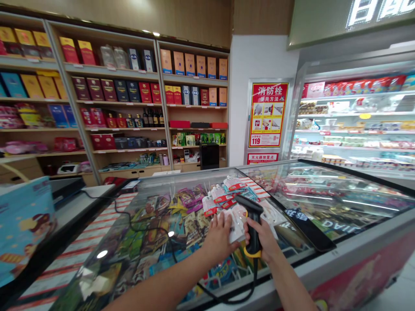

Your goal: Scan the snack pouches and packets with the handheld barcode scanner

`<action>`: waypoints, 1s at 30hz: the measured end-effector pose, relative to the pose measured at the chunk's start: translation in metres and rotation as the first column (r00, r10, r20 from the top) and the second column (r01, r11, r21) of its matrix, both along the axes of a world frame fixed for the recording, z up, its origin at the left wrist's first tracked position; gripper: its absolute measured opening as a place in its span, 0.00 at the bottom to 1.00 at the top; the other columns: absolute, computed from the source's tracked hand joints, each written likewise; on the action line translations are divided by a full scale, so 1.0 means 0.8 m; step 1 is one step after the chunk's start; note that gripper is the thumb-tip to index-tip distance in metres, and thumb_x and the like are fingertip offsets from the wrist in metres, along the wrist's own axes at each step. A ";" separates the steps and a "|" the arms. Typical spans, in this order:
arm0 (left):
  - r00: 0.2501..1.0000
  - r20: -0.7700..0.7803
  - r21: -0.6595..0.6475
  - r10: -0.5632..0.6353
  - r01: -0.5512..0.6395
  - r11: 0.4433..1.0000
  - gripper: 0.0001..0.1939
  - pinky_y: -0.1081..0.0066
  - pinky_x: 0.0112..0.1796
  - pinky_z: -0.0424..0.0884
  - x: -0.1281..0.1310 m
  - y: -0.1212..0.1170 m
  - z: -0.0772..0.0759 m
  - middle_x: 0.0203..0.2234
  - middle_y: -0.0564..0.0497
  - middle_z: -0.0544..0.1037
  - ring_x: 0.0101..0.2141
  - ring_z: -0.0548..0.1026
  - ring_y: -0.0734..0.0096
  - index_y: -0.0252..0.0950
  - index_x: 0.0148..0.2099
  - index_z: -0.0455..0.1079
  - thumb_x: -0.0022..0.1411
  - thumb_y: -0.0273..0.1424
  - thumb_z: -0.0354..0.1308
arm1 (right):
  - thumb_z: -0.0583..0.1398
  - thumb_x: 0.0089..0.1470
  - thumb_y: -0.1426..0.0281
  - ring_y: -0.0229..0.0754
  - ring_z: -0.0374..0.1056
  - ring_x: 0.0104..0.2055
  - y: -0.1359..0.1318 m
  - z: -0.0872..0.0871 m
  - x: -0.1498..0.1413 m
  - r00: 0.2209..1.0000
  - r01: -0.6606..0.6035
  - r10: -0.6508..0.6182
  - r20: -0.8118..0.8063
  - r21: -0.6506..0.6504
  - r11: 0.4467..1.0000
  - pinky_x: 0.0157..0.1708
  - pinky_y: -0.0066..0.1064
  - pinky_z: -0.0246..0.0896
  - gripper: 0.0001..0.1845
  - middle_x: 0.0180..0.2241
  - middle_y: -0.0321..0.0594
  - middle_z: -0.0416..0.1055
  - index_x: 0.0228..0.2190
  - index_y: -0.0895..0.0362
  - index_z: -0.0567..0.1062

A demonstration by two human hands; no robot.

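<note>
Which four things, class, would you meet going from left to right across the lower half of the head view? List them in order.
Light-blue printed package → left hand → black-and-yellow scanner → black strip with white lettering.

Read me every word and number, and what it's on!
"消防栓": red poster
"使用方法": same poster
"119": same poster
"灭火器放置点": lower red sign
"日": lit sign; next character cut off
"DAI": freezer glass; rest unclear
Too small or blurred: shelf boxes, freezer packets, red tags, black strip, small poster print.
</note>
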State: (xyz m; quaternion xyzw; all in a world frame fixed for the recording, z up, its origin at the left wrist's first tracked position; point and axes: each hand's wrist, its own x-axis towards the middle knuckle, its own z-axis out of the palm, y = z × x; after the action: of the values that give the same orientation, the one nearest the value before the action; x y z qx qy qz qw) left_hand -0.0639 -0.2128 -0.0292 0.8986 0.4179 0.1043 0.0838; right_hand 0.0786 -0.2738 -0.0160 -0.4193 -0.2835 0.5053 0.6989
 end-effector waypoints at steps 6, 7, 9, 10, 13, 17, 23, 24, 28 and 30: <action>0.997 -0.041 0.116 0.059 -0.054 0.992 0.45 0.45 0.57 0.54 0.057 0.003 -0.016 0.64 0.31 0.51 0.62 0.53 0.37 0.31 0.69 0.44 0.55 0.43 0.56 | 0.71 0.37 0.59 0.30 0.60 0.14 -0.005 -0.002 0.005 1.000 0.008 -0.008 0.013 0.026 1.000 0.13 0.22 0.59 0.24 0.18 0.29 0.68 0.31 0.57 0.67; 0.996 -0.054 0.136 0.071 -0.063 0.989 0.45 0.45 0.56 0.54 0.064 0.002 -0.018 0.64 0.31 0.51 0.62 0.52 0.37 0.31 0.69 0.43 0.55 0.42 0.57 | 0.70 0.38 0.58 0.30 0.59 0.14 -0.006 -0.003 0.006 1.000 0.017 -0.018 0.016 0.027 0.999 0.13 0.21 0.59 0.24 0.18 0.29 0.68 0.32 0.57 0.68; 0.993 -0.074 0.164 0.088 -0.075 0.984 0.47 0.46 0.57 0.55 0.074 0.002 -0.019 0.65 0.32 0.50 0.62 0.51 0.37 0.31 0.69 0.42 0.54 0.42 0.57 | 0.70 0.38 0.59 0.29 0.59 0.13 -0.008 -0.005 0.008 0.999 0.031 -0.031 0.009 0.031 0.999 0.12 0.21 0.58 0.25 0.18 0.28 0.67 0.33 0.57 0.68; 0.992 -0.078 0.168 0.097 -0.083 0.982 0.46 0.47 0.57 0.55 0.078 0.002 -0.018 0.65 0.32 0.50 0.62 0.51 0.38 0.31 0.69 0.41 0.55 0.41 0.57 | 0.70 0.38 0.59 0.29 0.58 0.13 -0.008 -0.006 0.009 0.999 0.034 -0.035 0.002 0.034 0.999 0.12 0.21 0.57 0.24 0.18 0.28 0.67 0.33 0.57 0.69; 0.991 -0.070 0.149 0.118 -0.106 0.983 0.44 0.48 0.58 0.54 0.088 0.005 -0.010 0.65 0.32 0.50 0.62 0.52 0.39 0.31 0.69 0.43 0.56 0.38 0.56 | 0.70 0.38 0.59 0.30 0.58 0.13 -0.008 -0.008 0.012 0.999 0.040 -0.039 -0.014 0.028 0.999 0.12 0.21 0.57 0.23 0.17 0.28 0.66 0.33 0.57 0.69; 0.991 -0.045 0.101 0.125 -0.120 0.988 0.43 0.47 0.58 0.54 0.096 0.007 -0.002 0.65 0.32 0.50 0.62 0.52 0.37 0.30 0.69 0.44 0.56 0.37 0.56 | 0.70 0.38 0.60 0.30 0.58 0.14 -0.008 -0.012 0.015 0.999 0.046 -0.046 -0.015 0.001 0.999 0.12 0.22 0.57 0.24 0.17 0.28 0.66 0.35 0.57 0.70; 0.998 0.023 -0.015 0.057 -0.056 0.998 0.50 0.53 0.60 0.51 0.079 0.008 0.012 0.65 0.32 0.49 0.64 0.48 0.42 0.24 0.68 0.45 0.48 0.39 0.61 | 0.71 0.37 0.60 0.31 0.59 0.14 0.001 0.008 0.023 0.998 0.062 -0.062 -0.013 0.029 0.998 0.13 0.22 0.58 0.24 0.17 0.29 0.67 0.34 0.57 0.69; 0.999 0.037 -0.055 0.015 -0.013 0.998 0.51 0.56 0.60 0.54 0.072 0.013 0.020 0.65 0.32 0.51 0.63 0.50 0.43 0.24 0.67 0.49 0.45 0.40 0.63 | 0.71 0.36 0.60 0.31 0.59 0.14 0.008 0.021 0.025 0.997 0.073 -0.072 -0.014 0.050 0.996 0.13 0.22 0.57 0.24 0.17 0.28 0.67 0.33 0.57 0.68; 0.984 0.178 -0.225 -0.022 0.062 0.972 0.28 0.67 0.46 0.69 0.046 0.064 0.074 0.48 0.41 0.76 0.47 0.74 0.55 0.32 0.50 0.73 0.46 0.39 0.63 | 0.71 0.32 0.62 0.31 0.59 0.14 0.052 0.087 0.024 0.993 0.106 -0.092 -0.073 0.215 0.971 0.13 0.23 0.57 0.24 0.16 0.27 0.66 0.29 0.56 0.67; 0.950 0.271 -0.222 0.154 -0.094 0.971 0.16 0.69 0.40 0.69 0.040 0.105 0.101 0.36 0.43 0.80 0.39 0.77 0.60 0.32 0.40 0.76 0.56 0.36 0.55 | 0.71 0.31 0.63 0.31 0.59 0.13 0.080 0.108 0.017 0.986 0.122 -0.085 -0.143 0.278 0.953 0.13 0.23 0.56 0.24 0.16 0.27 0.66 0.29 0.56 0.67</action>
State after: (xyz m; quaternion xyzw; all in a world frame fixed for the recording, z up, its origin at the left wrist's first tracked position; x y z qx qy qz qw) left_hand -0.0316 -0.1284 0.0517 0.8323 0.4657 0.1944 0.2293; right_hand 0.0924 -0.2095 0.0703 -0.2946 -0.2852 0.4477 0.7946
